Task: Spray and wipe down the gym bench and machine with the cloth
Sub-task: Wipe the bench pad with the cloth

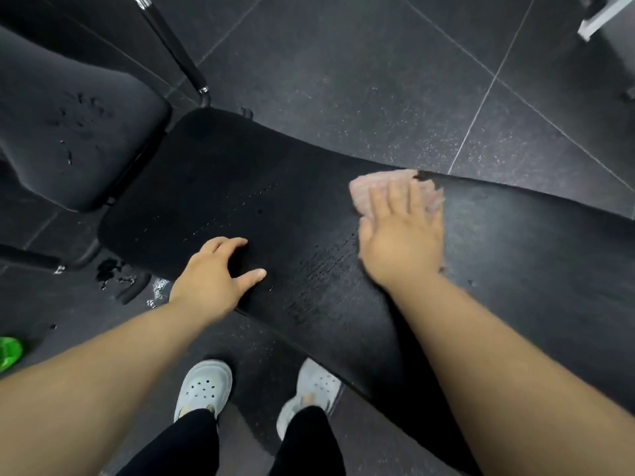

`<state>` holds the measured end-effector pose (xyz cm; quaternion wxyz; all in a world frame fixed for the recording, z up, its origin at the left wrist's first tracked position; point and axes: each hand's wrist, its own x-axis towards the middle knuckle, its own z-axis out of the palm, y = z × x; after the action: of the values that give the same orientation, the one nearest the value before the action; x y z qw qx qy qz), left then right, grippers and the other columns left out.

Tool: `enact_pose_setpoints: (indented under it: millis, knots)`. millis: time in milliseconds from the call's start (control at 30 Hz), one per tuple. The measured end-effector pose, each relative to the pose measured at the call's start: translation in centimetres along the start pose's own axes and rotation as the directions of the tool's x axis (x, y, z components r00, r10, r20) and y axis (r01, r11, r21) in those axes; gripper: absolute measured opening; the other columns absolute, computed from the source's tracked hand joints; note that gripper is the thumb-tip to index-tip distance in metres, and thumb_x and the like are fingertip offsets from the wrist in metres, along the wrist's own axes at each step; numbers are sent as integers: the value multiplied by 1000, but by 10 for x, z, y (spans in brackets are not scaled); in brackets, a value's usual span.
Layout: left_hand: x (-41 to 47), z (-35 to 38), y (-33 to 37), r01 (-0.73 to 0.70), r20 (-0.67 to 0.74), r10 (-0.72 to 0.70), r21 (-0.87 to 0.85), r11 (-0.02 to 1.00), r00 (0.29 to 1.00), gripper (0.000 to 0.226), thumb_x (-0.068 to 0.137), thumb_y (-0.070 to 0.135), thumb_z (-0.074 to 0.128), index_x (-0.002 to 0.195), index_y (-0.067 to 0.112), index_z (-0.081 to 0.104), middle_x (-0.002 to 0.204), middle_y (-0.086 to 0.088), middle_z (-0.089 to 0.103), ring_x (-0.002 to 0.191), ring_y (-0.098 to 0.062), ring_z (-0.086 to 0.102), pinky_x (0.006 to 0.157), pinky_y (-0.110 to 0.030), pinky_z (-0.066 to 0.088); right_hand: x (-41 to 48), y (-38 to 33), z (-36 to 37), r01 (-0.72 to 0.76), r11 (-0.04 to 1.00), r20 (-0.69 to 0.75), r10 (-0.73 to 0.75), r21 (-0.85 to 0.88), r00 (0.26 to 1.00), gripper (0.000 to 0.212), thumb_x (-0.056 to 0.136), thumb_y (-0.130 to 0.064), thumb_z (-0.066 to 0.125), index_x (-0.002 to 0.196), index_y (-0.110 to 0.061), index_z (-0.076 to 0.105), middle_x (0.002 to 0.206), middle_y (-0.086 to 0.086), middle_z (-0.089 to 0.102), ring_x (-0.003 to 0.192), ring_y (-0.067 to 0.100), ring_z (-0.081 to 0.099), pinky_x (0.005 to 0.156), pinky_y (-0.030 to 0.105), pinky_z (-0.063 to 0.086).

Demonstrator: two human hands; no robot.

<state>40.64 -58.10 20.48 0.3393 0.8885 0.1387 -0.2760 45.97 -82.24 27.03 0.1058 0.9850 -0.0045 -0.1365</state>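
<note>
Now cloth [395,194] under flat right hand [402,242] on bench [240,187], grip seemingly none.

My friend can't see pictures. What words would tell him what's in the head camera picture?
The right hand presses a pink cloth flat on a black gym bench, while the left hand rests on the bench beside it. White clogs stand on the dark floor below, and something green sits at the left edge.

I'm looking down at a gym: a black padded bench [240,201], a second pad [68,115] beside a chrome bar [171,46], and speckled rubber floor tiles [343,80].
</note>
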Motion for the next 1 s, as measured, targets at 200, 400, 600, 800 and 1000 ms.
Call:
enact_pose_setpoints:
  millis: [200,400,600,800,1000]
  knots:
    - [-7,-2,-14,128,-74,-137,-111,986,988,63,75,54,76,131,34,56,151,7,38,138,-19,36,112,-37,32,-63,-38,18,609,787,115,-617,98,779,57,87,-38,33,135,-26,61,145,-2,54,141,23,41,111,53,19]
    - [-11,9,-23,285,-17,-312,-361,888,950,68,78,47,77,138,43,45,162,10,17,147,-11,24,115,-35,26,87,38,-7,452,880,149,-432,-146,889,73,83,-42,3,149,-27,30,159,0,27,148,29,15,117,54,6]
    - [-11,24,-28,215,-71,-279,-469,857,958,55,91,33,66,140,39,44,162,10,17,148,-3,9,112,-24,16,49,-34,11,546,837,120,-540,-25,833,59,98,-39,22,155,-23,16,165,3,8,151,27,-5,120,53,0]
    - [-9,17,-41,271,-115,-340,-395,878,934,50,96,26,59,143,33,43,160,12,23,142,-17,35,112,-33,30,-16,-20,13,909,413,144,-904,55,402,57,90,-38,29,139,-25,55,147,0,51,140,25,41,114,47,19]
    - [-7,10,-56,390,-93,-484,-471,791,870,76,88,37,70,152,24,32,159,4,28,142,-18,35,108,-29,32,108,-29,3,553,807,174,-526,-207,832,71,80,-44,8,143,-29,37,144,3,39,129,32,34,111,58,22]
